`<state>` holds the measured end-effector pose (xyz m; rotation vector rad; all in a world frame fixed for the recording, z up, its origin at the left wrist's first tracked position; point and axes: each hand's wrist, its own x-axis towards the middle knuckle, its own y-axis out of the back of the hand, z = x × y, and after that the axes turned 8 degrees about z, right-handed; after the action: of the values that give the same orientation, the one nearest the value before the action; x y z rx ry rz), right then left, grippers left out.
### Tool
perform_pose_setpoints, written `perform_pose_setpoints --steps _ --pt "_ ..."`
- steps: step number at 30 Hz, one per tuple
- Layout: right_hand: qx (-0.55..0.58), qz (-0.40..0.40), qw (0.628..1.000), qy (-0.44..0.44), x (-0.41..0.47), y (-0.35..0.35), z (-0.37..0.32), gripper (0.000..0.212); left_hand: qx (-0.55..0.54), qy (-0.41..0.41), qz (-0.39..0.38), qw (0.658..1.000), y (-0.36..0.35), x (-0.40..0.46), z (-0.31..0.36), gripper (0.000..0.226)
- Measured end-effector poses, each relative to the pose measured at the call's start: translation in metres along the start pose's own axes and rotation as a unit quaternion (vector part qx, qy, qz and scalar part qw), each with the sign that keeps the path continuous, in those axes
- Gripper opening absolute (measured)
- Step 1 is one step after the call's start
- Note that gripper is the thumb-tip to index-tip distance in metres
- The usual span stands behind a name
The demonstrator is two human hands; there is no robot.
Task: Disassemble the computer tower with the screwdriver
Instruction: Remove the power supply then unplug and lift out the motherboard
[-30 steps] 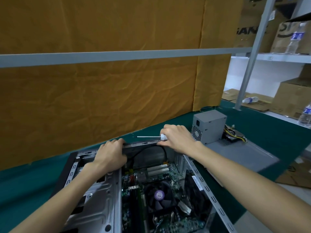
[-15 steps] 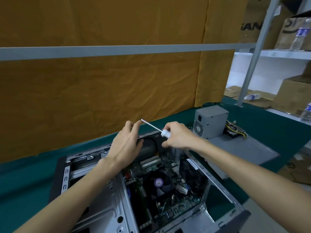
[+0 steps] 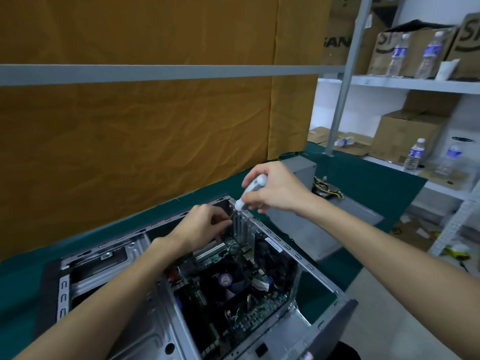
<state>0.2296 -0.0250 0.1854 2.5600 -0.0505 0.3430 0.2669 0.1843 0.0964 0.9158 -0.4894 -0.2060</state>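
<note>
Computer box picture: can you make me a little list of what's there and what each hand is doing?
main thing: open computer tower, lying on its side on the green table
right hand: holds white screwdriver, tip down at the case's far corner
left hand: fingers by the tip
inside: round fan
beside it: grey power supply
shelf: water bottles

1. A green-covered worktop carries the opened computer tower, lying on its side.
2. A grey side panel lies beside it.
3. A grey power supply rests on that panel.
</note>
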Motion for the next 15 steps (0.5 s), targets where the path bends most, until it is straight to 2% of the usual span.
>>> perform_pose_setpoints --steps 2,5,10,15 --pt "-0.035 0.001 0.999 0.015 0.004 -0.014 0.007 0.023 -0.002 0.026 -0.044 0.999 -0.008 0.007 -0.006 0.019" --pt "-0.171 0.015 0.982 0.084 0.014 -0.041 0.021 0.028 0.047 0.046 -0.101 0.993 -0.02 0.019 -0.015 0.026" --pt "-0.201 -0.015 0.973 0.111 0.03 -0.069 0.041 0.027 0.093 0.054 -0.149 0.983 -0.044 0.031 -0.027 0.018" --pt "-0.187 -0.01 0.972 0.142 0.041 -0.072 0.048 0.026 0.059 0.058 -0.128 0.988 -0.055 0.04 -0.03 0.022"
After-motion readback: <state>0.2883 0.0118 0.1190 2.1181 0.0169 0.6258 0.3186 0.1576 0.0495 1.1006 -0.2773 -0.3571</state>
